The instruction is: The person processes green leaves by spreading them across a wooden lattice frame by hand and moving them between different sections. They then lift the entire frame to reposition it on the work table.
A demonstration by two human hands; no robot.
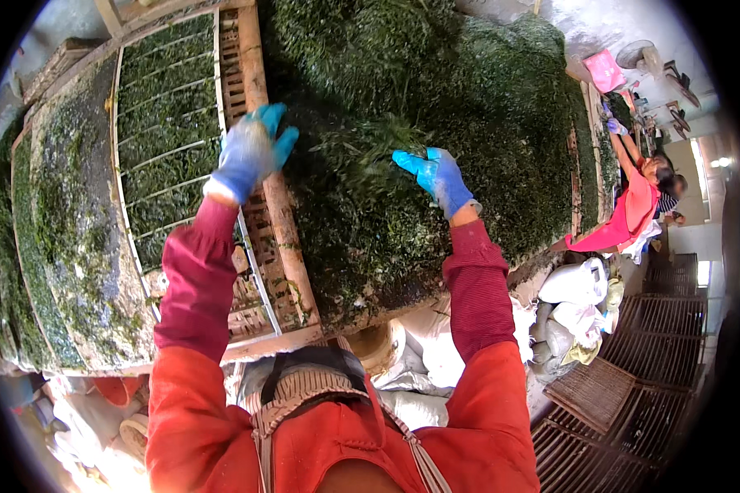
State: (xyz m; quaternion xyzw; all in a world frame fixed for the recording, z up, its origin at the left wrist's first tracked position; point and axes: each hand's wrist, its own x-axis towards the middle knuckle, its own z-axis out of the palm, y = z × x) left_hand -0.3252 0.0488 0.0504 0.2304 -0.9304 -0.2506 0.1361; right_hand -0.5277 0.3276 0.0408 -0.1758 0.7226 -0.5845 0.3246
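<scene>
A large heap of dark green, wet-looking shredded leafy stuff (501,107), like seaweed, fills the middle in front of me. My left hand (253,152), in a blue and teal glove, is over the wooden rail (281,218) on the heap's left side. Its fingers are spread, slightly blurred, and hold nothing I can see. My right hand (440,177), gloved the same way, is at the heap with its fingers stretched leftward. Loose strands lie by its fingertips. Left of the rail, a white slatted frame (168,152) lies over a layer of the same green stuff.
More green-covered panels (86,197) lie at the far left. White sacks (571,283) are below the heap's near edge. At the right, a person in red (633,205) works with gloved hands. Dark slatted racks (658,337) stand on the lower right.
</scene>
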